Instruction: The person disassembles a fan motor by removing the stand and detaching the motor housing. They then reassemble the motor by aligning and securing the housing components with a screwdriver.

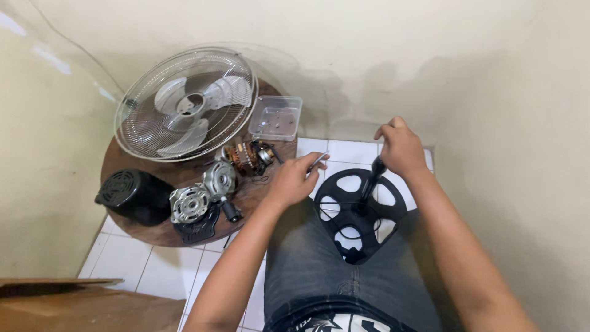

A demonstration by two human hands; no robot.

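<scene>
My right hand [402,147] grips the top of a black post that rises from a round black fan base [359,212] with oval cut-outs, resting on my lap. My left hand [294,178] holds a thin silver metal tool [319,161] just left of the base, its tip pointing up and to the right. The two hands are a short way apart, with the post between them.
A round wooden board [184,175] on the white tiled floor carries a fan grille with clear blades [187,103], a clear plastic tray [276,117], a black motor cover [134,195], silver motor housings [204,190] and a copper-wound stator [249,157]. Cardboard [80,304] lies at the lower left. Walls close in behind and at both sides.
</scene>
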